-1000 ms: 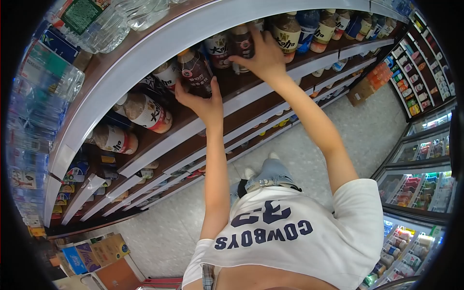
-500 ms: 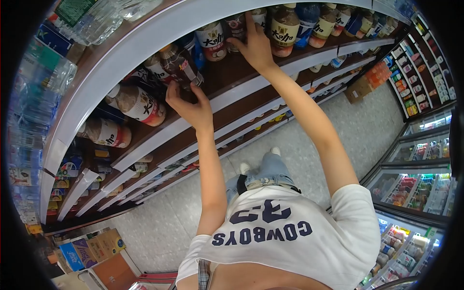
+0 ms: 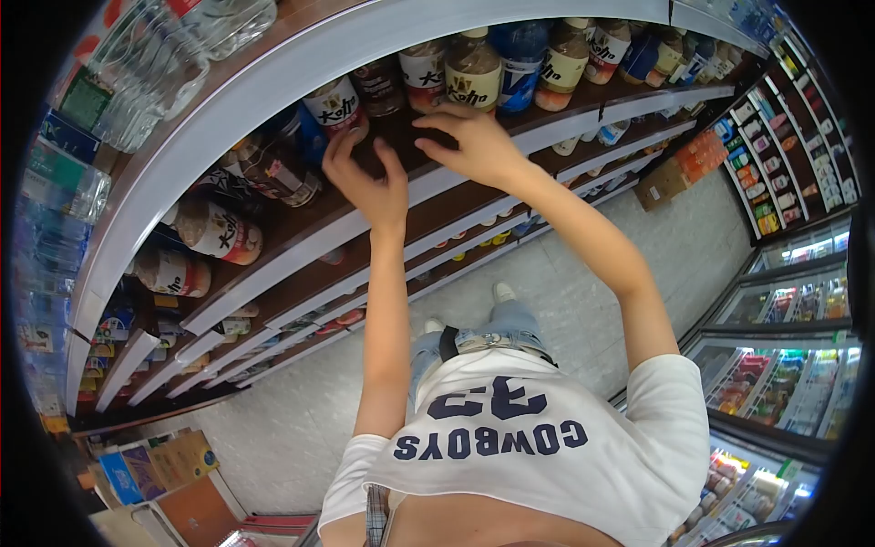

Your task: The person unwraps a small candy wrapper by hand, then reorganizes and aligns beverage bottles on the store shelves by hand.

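Observation:
My left hand (image 3: 369, 182) is at the shelf edge with fingers curved apart, close to a white-labelled bottle (image 3: 335, 109); nothing shows in its grasp. To its right, my right hand (image 3: 474, 146) hovers at the shelf front, thumb and fingers spread, just below a cream-labelled bottle (image 3: 472, 77). Between and behind the hands stand a dark-labelled bottle (image 3: 378, 88) and another white-labelled bottle (image 3: 423, 73). A dark brown bottle (image 3: 278, 170) stands tilted in view to the left of my left hand.
Blue-labelled bottle (image 3: 519, 68) and more drinks line the curved shelf (image 3: 410, 196). Clear water bottles (image 3: 137, 82) are at upper left. A cardboard box (image 3: 661, 187) sits on the floor, with lit glass-door coolers (image 3: 775, 365) at right and more boxes (image 3: 155, 469) at lower left.
My left hand has left the dark brown bottle and moved right along the shelf. My right hand has come down from the bottles to the shelf front. The view has shifted.

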`<state>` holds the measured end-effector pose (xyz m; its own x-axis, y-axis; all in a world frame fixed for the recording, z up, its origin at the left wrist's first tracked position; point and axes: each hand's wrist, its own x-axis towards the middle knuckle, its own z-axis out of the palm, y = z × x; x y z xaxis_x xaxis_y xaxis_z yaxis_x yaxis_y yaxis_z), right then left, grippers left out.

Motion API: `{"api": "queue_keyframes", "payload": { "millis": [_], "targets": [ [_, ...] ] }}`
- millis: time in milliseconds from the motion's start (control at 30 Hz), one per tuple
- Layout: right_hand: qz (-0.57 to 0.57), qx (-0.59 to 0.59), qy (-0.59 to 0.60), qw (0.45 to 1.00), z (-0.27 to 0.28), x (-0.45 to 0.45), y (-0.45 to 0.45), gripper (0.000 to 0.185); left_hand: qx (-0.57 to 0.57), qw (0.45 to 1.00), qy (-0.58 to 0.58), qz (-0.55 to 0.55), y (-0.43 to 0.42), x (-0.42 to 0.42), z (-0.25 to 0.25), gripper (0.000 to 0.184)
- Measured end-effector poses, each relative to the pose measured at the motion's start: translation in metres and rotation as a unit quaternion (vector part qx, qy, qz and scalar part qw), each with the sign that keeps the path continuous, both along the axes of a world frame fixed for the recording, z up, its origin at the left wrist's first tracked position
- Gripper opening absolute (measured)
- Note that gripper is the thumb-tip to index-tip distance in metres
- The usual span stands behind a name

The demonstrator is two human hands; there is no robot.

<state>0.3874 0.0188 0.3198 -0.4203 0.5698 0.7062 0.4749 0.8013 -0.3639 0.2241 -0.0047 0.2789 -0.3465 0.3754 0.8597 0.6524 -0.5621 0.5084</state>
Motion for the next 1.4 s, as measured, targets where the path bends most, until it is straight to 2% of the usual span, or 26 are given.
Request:
{"api": "queue_keyframes", "payload": {
  "millis": [67,100,133,200,233,267,333,400,467,567,600,700,733,833,900,967,1067,1167,1267,1400],
  "targets": [
    [0.011,0.088,0.0,0.996,0.031,0.022,-0.002,0.023,-0.032,0.999,0.007,-0.017,0.015,0.02,0.003,0.033],
    [0.014,0.13,0.005,0.991,0.046,0.034,-0.003,0.023,-0.048,0.998,0.011,-0.026,0.022,0.029,0.005,0.032],
    [-0.009,0.158,0.005,0.987,0.06,0.046,-0.001,0.021,-0.039,0.998,0.021,-0.054,0.028,0.034,0.009,0.044],
    [-0.022,0.201,0.032,0.979,0.071,0.069,0.012,0.019,-0.052,0.994,0.015,-0.095,0.033,0.051,0.015,0.054],
    [-0.02,0.18,0.041,0.983,0.076,0.079,0.017,0.019,-0.059,0.992,0.013,-0.114,0.035,0.059,0.017,0.06],
    [-0.014,0.148,0.061,0.987,0.077,0.088,0.022,0.019,-0.102,0.985,0.002,-0.142,0.037,0.067,0.017,0.081],
    [-0.011,0.111,0.085,0.99,0.077,0.102,0.034,0.019,-0.112,0.983,0.006,-0.146,0.041,0.088,0.018,0.091],
    [-0.004,0.145,0.084,0.986,0.081,0.108,0.043,0.019,-0.106,0.983,0.005,-0.149,0.052,0.106,0.014,0.102],
    [0.005,0.18,0.065,0.981,0.084,0.112,0.051,0.021,-0.101,0.99,0.01,-0.102,0.059,0.113,0.006,0.099],
    [-0.009,0.234,-0.034,0.972,0.093,0.108,0.063,0.025,-0.088,0.994,0.011,-0.064,0.055,0.118,0.006,0.09],
    [-0.026,0.201,-0.091,0.975,0.096,0.105,0.067,0.028,-0.092,0.994,0.01,-0.049,0.052,0.117,0.007,0.089],
    [-0.019,0.303,-0.151,0.941,0.102,0.088,0.085,0.027,-0.088,0.996,0.016,0.008,0.042,0.101,0.007,0.089],
    [0.021,0.335,-0.08,0.939,0.097,0.073,0.106,0.03,-0.079,0.996,0.02,0.03,0.041,0.091,0.003,0.09],
    [-0.001,0.306,-0.114,0.945,0.089,0.056,0.128,0.033,-0.117,0.977,0.075,0.16,0.024,0.056,0.002,0.093],
    [0.0,0.278,-0.127,0.952,0.093,0.051,0.131,0.034,-0.139,0.957,0.068,0.247,0.017,0.035,0.005,0.098],
    [0.008,0.255,-0.138,0.957,0.099,0.05,0.132,0.034,-0.172,0.961,0.02,0.218,0.007,0.02,0.008,0.097],
    [0.023,0.226,-0.148,0.963,0.107,0.052,0.136,0.036,-0.12,0.98,-0.035,0.156,0.006,0.015,0.002,0.091],
    [0.044,0.209,-0.159,0.964,0.114,0.06,0.135,0.037,-0.041,0.945,0.077,0.317,0.006,0.031,-0.003,0.081],
    [0.059,0.2,-0.168,0.963,0.117,0.065,0.134,0.038,-0.004,0.954,0.087,0.288,0.009,0.064,0.0,0.071],
    [0.068,0.195,-0.177,0.962,0.117,0.068,0.131,0.04,-0.05,0.986,0.098,0.126,0.026,0.104,0.004,0.072]
  ]
}}
